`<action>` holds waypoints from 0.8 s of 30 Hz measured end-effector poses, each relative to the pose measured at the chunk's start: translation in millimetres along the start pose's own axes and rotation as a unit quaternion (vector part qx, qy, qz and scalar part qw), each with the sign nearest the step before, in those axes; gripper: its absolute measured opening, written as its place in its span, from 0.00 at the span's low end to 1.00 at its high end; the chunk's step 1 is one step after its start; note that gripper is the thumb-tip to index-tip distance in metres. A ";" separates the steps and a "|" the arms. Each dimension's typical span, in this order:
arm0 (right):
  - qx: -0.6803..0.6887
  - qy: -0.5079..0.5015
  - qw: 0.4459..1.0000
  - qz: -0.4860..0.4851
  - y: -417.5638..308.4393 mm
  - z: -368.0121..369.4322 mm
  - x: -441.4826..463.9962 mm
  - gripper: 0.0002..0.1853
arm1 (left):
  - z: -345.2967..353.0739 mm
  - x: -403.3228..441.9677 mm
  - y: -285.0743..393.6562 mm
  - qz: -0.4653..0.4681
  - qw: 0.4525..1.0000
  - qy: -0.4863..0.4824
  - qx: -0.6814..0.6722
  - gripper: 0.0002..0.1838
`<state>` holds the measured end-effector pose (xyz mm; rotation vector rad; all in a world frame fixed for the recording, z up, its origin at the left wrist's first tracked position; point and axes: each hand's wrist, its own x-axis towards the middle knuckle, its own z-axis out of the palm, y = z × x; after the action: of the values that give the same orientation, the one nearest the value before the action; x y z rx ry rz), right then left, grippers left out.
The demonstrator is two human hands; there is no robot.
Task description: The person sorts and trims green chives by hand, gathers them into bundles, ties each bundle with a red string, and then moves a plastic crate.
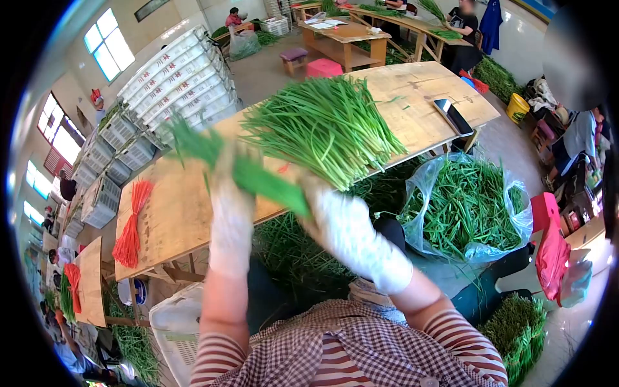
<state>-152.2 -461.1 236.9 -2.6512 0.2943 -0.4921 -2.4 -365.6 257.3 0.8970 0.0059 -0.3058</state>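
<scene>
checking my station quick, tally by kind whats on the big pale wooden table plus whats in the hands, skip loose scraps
Heap of long green stalks: 1
Bundle of thin red ties: 1
Flat black phone: 1
Green leafy bunch, in left hand and right hand: 1
Total: 4

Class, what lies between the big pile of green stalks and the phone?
Between the pile and the phone, the head view shows mostly bare wooden tabletop with a few green scraps.
</scene>
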 end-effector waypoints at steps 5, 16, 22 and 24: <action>-0.170 0.186 0.967 0.039 41.5 0.1 110.7 0.02 | 56.6 121.9 -2.1 0.061 0.987 0.023 0.149 0.29; -0.138 -0.032 0.980 0.141 103.5 1.6 112.9 0.27 | 17.2 107.7 -166.9 0.066 0.879 -0.159 0.445 0.13; 0.030 0.075 0.962 0.260 197.1 -50.8 112.6 0.31 | -11.1 104.4 -137.0 0.068 0.909 -0.077 0.403 0.12; -0.003 0.056 0.950 0.306 266.3 -26.3 121.9 0.39 | -17.7 95.0 -127.5 -0.020 0.915 -0.034 0.400 0.18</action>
<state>-84.6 -740.9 176.7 -2.3609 1.1057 -0.4260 56.9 -451.0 135.7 1.7038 -0.1788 -0.3842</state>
